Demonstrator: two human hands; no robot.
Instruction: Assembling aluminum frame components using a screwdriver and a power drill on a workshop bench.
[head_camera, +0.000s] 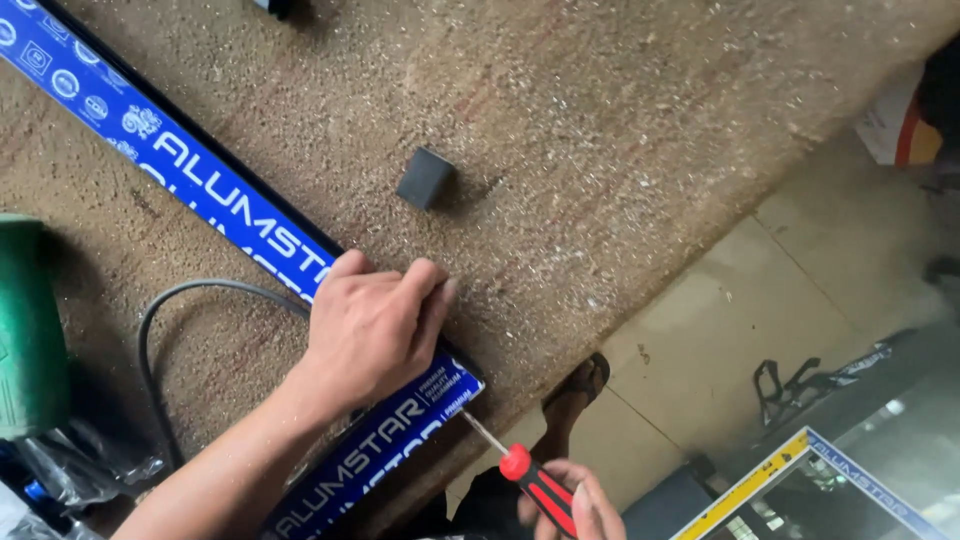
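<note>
Blue-wrapped metal profile (240, 215) lying diagonally across a brown, dust-speckled workbench (620, 130), near end reaching the bench edge. Left hand (372, 325) pressing down on that profile close to its end, fingers curled together over the far edge, palm flat on the wrap. Right hand (575, 505) low at the picture's bottom, fingers clamped around a red and black screwdriver (525, 475), shaft pointing up-left with the tip meeting the profile's end face. Small dark grey block (424, 178) sitting alone on the bench, well apart from the hands. Grey cable (160, 330) looping beside the left forearm, green tool body (30, 330) at the left edge. Sandalled foot (580, 385) showing on the tiled floor (740, 300) below; second framed profile (790, 470) lying at lower right.
</note>
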